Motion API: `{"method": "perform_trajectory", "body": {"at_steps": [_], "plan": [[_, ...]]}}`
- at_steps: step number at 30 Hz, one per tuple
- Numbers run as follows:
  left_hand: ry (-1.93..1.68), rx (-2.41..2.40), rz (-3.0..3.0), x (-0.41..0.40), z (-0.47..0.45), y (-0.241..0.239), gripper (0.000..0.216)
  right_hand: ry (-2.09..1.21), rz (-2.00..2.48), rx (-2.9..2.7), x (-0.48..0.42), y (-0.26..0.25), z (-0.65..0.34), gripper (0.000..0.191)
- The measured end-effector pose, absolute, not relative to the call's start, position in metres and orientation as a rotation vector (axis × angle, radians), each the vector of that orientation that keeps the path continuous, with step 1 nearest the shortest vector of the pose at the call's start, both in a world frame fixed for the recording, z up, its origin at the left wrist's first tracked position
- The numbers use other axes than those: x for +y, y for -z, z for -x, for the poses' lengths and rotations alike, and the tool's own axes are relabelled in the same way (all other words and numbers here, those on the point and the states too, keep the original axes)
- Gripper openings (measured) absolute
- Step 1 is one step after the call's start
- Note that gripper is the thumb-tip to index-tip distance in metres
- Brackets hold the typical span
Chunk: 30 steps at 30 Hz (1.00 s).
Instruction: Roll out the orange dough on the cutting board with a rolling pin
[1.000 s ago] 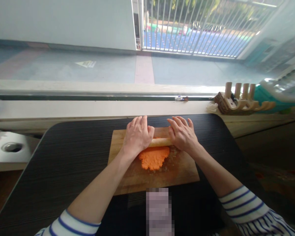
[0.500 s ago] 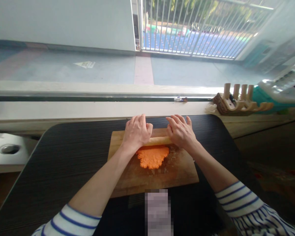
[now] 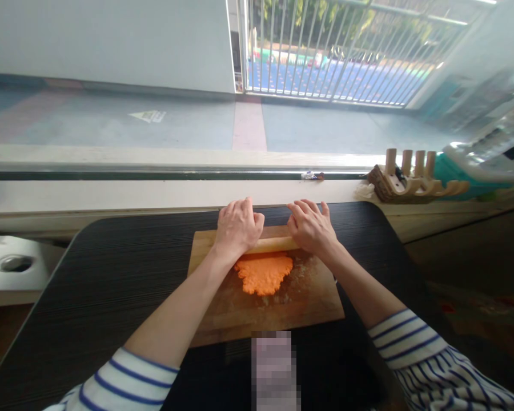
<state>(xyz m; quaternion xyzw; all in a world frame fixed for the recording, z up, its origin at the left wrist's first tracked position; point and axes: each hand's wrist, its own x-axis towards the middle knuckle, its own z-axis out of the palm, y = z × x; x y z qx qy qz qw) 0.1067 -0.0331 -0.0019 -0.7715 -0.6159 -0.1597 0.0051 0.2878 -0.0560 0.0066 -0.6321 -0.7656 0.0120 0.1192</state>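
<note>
Pin (image 3: 272,245) under left hand (image 3: 237,228), right hand (image 3: 312,228) (orange dough (image 3: 263,274) flat).

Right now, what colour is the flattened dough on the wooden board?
Bright orange; the flattened dough on the wooden cutting board shows best in the head view.

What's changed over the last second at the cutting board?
The left hand and right hand pushed the rolling pin slightly farther away, onto the far edge of the orange dough. Nothing was grabbed or released. Both hands still press on the pin, and the dough stays on the wooden cutting board.
</note>
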Motion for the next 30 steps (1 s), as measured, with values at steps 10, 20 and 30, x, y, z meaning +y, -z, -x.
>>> {"method": "perform_trajectory", "body": {"at_steps": [10,20,30], "plan": [[0.565,-1.855,2.389,-0.026,-0.108,-0.002,0.037,-0.009,1.86,-2.231,-0.05,-0.005,-0.285,0.034],[0.592,-1.827,2.389,-0.038,-0.108,-0.005,0.034,-0.014,1.838,-2.215,-0.061,-0.003,-0.286,0.037],[0.583,-1.866,2.413,-0.075,-0.107,-0.003,0.037,0.09,1.834,-2.239,-0.105,-0.001,-0.283,0.037]]}}
